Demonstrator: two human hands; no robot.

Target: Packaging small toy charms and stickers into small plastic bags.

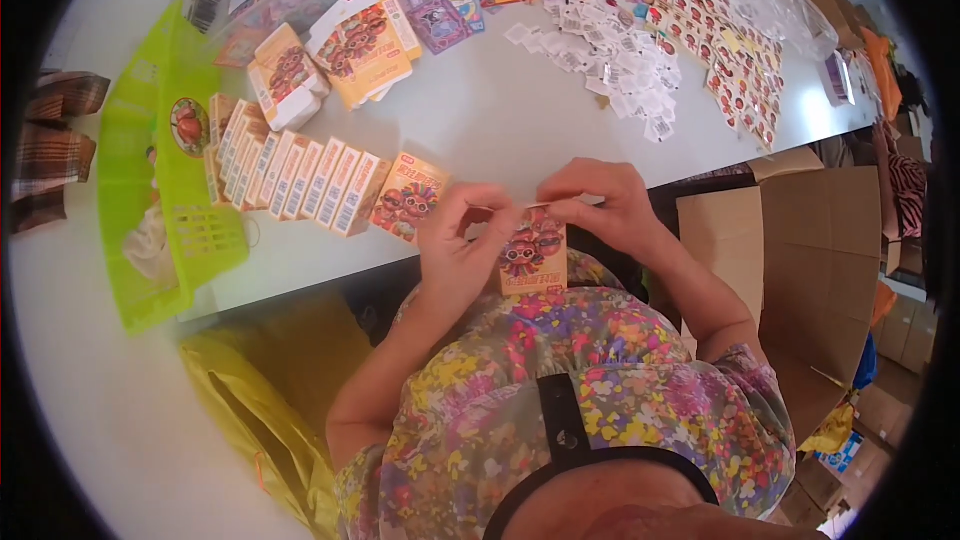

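Observation:
A small orange printed carton (534, 258) is held upright at the table's front edge, close to my chest. My left hand (462, 240) pinches its upper left corner between thumb and fingers. At the upper right corner, my right hand (612, 208) grips with thumb and index finger. A thin pale edge shows along the carton's top between the two hands, probably its flap. Just left of my left hand leans another orange carton (408, 198), front face up. Beyond it, a row of similar cartons (318, 180) stands side by side.
Flat unfolded cartons (365, 48) lie behind the row. Small white printed slips (620, 65) are heaped farther back, beside sticker sheets (745, 80) and colourful cards (445, 20). A green plastic basket (130, 210) stands left; a large cardboard box (815, 280) is open at right.

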